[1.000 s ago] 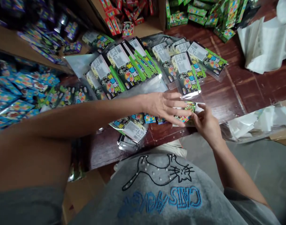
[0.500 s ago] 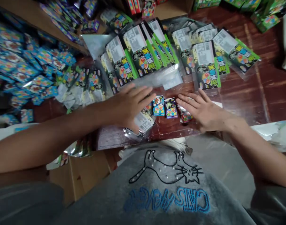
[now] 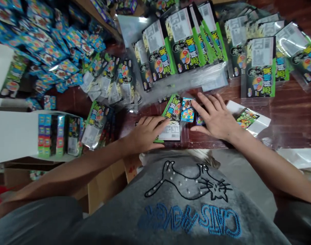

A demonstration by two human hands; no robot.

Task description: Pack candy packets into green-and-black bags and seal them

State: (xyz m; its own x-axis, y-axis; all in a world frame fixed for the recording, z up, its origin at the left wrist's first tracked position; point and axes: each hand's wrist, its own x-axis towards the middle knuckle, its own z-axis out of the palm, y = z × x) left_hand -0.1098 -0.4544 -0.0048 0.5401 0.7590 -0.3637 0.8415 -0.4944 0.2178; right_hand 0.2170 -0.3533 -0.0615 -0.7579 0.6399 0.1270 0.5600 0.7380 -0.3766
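My left hand [image 3: 146, 133] lies palm down with fingers stretched out, partly over a clear plastic pouch with a black-and-green printed card [image 3: 173, 106] and a white label. Just right of the pouch stands a small blue candy box [image 3: 187, 114]. My right hand [image 3: 215, 117] is spread over the table, its index fingertip at the blue box's upper right edge. A purple box [image 3: 199, 119] shows only in part beneath its fingers. The red box seen earlier is hidden. Right of this hand lies a white card [image 3: 262, 121] with a green printed picture.
Several printed plastic pouches [image 3: 182, 56] overlap along the back of the table [image 3: 290, 115], with more at the right. Many small blue boxes [image 3: 47, 47] are heaped at the left. Stacked coloured boxes [image 3: 44, 134] stand near the left front, above a cardboard box [image 3: 107, 185].
The view has turned left. My left hand has lowered onto the pouch, which now lies straighter against the blue box. My right hand has shifted left over the purple box.
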